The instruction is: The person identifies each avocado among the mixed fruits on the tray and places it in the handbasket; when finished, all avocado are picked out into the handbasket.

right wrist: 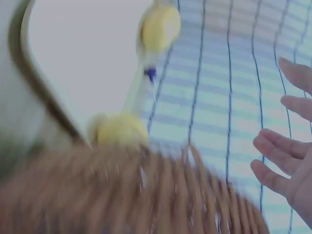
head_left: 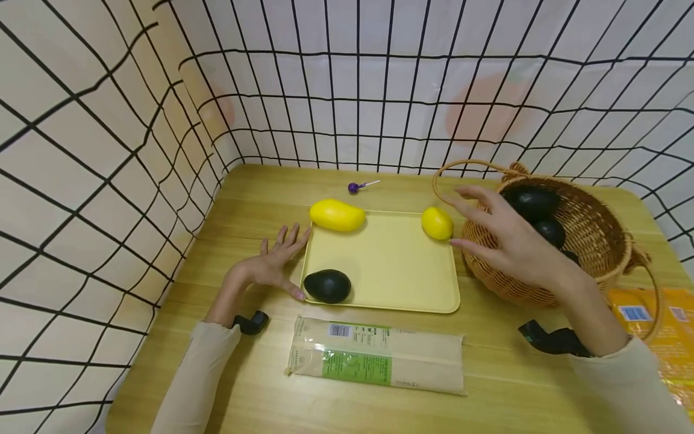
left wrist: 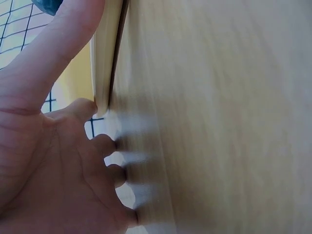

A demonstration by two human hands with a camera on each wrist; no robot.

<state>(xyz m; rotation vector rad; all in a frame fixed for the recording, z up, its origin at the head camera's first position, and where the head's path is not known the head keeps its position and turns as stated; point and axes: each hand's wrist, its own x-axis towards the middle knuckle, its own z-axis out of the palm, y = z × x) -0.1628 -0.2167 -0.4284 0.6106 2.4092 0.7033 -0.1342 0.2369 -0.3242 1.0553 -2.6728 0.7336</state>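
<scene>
My left hand (head_left: 271, 262) has its fingers spread on the table at the left edge of a pale yellow tray (head_left: 401, 259), thumb and forefinger right at the rim. A dark avocado (head_left: 328, 286) lies in the tray's near left corner, close to that thumb. A yellow mango (head_left: 337, 215) sits at the far left corner and a lemon (head_left: 437, 223) at the far right. Above the near side of a wicker basket (head_left: 612, 226) hovers my right hand (head_left: 504, 235), fingers apart and holding nothing, fingertips near the lemon. Dark avocados (head_left: 531, 202) lie inside the basket.
A purple lollipop (head_left: 354, 188) lies behind the tray. In front of it is a long beige and green packet (head_left: 379, 355). An orange package (head_left: 656, 337) lies at the right, partly under the basket's handle. Black wire grid (head_left: 358, 99) encloses the table's back and sides.
</scene>
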